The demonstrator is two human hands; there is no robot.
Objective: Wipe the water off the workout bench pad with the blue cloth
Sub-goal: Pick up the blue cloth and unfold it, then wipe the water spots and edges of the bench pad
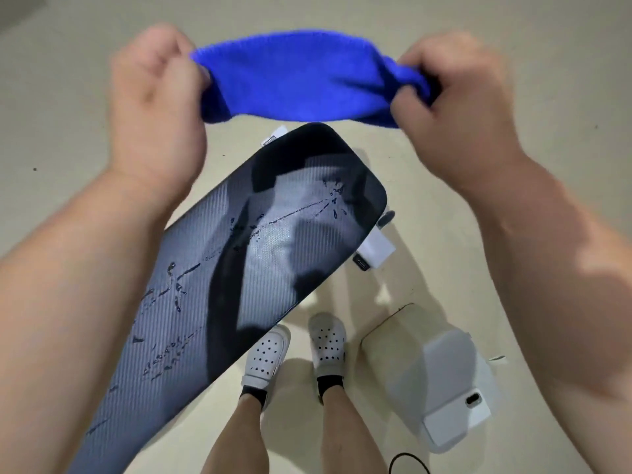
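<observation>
Head view: left hand (155,107) and right hand (455,107) are each pinching an end of the blue cloth (297,80), holding it stretched above the wet bench pad (239,268), apart from it.

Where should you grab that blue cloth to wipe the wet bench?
Likely by its two ends, coming in from either side, as the left hand and right hand pinch it now. The blue cloth is soft and limp; gripped at both ends it spreads wide for the drops on the bench pad.
</observation>
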